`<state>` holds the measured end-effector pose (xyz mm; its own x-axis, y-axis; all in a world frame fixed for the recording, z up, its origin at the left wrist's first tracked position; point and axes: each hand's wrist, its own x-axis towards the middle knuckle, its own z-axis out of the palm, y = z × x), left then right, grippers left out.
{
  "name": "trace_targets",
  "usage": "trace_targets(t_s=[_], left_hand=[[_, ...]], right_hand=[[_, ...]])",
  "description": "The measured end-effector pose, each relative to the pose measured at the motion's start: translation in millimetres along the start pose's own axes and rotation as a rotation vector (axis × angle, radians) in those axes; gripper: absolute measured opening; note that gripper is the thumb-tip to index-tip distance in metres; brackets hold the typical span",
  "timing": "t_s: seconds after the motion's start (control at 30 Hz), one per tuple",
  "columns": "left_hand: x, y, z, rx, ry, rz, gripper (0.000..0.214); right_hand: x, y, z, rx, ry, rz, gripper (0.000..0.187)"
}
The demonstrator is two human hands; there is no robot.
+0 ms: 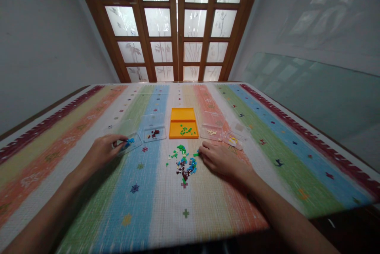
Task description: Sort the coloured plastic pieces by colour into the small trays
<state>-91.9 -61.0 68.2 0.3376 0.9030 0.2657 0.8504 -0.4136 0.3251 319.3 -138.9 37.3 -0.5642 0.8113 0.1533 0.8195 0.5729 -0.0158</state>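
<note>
My left hand (pixel 105 148) is at the clear plastic box (pixel 135 144) with blue bricks (pixel 130 141), thumb and fingers closed over its left end. Whether it grips a brick or the box itself is hidden. My right hand (pixel 218 158) rests on the cloth just right of the loose pile, with its fingertips closed on a small green brick (pixel 196 154). Beside it lies a mixed pile of small toy bricks (pixel 184 167), blue and dark brown, with green bricks (pixel 181 149) at its far side.
A yellow open case (pixel 183 114) holds green bricks in its near half. Clear boxes hold dark red bricks (pixel 155 132), cream bricks (pixel 211 132) and yellow bricks (pixel 233 140). A striped tablecloth (pixel 133 214) covers the table; wooden glazed doors (pixel 178 40) stand behind.
</note>
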Motion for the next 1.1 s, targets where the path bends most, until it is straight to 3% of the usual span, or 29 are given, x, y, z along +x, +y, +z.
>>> trace_targets(t_s=[0.17,0.33,0.53,0.67,0.87,1.1], left_hand=[[-3,3,-5.4,0.04,0.005,-0.029,0.037],[-6,36,-2.8,-0.047,0.037,0.095,0.035],[-7,99,28.2,-0.243,-0.111,0.424,0.021],[-3,124,53.6,-0.259,-0.239,0.514,0.019],[4,132,74.3,-0.189,-0.299,0.502,0.019],[8,138,78.8,-0.14,-0.3,0.467,0.019]], right_hand=[[0,0,-1,-0.03,-0.01,0.003,0.008],[0,-1,-1,-0.031,-0.018,0.01,0.009],[-1,1,3,-0.013,0.002,0.009,0.011],[-1,2,5,0.002,0.008,0.004,0.01],[0,0,2,0.011,0.002,0.008,0.009],[-1,-1,3,0.005,0.006,0.002,0.008]])
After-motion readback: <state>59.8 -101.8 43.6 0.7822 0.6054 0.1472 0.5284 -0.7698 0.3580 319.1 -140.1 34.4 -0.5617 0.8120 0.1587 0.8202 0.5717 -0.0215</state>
